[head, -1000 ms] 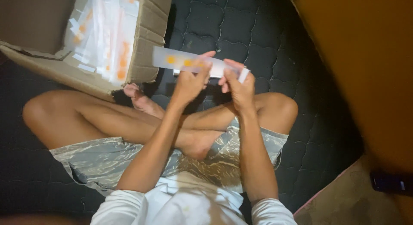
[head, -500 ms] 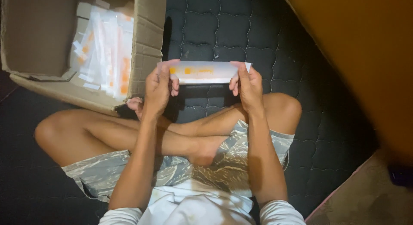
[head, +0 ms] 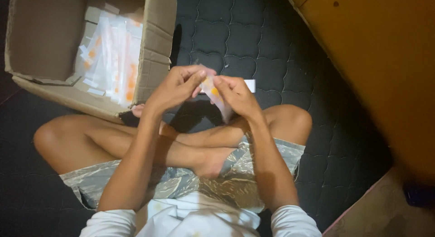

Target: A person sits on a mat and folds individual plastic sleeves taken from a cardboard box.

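Left hand (head: 174, 87) and right hand (head: 238, 96) fingertips together — both pinching a clear packet (head: 216, 97), seemingly orange-marked.

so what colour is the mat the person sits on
Black, quilted mat, clearest in the head view.

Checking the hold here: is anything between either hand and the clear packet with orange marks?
Nothing visible. The left hand and right hand both pinch the clear packet directly, above the crossed legs; the open cardboard box sits apart.
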